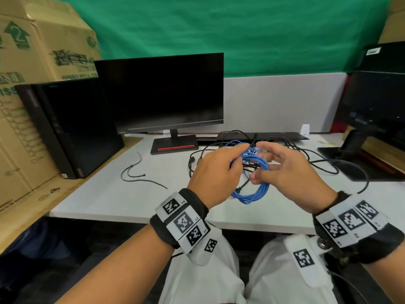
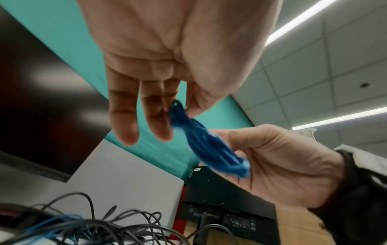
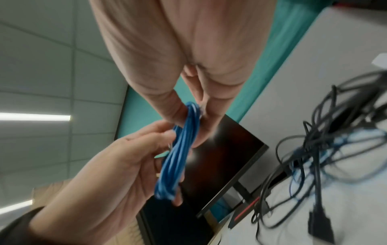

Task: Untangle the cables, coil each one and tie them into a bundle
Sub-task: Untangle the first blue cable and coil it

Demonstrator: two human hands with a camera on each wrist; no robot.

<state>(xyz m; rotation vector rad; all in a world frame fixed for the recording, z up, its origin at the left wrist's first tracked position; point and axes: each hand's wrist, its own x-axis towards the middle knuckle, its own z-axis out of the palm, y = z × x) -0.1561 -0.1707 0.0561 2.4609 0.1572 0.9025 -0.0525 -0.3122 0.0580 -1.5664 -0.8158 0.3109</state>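
Note:
A blue cable coil hangs above the white table, held between both hands. My left hand pinches its upper left side with thumb and forefinger, the other fingers straight. My right hand pinches the opposite side between thumb and fingers. A tangle of black cables lies on the table behind the hands, with more blue cable running through it. A black plug lies at the tangle's edge.
Thin black cable ties lie on the table to the left. A dark monitor, a PC tower and cardboard boxes stand behind and left. A keyboard and a second monitor stand sit at back right.

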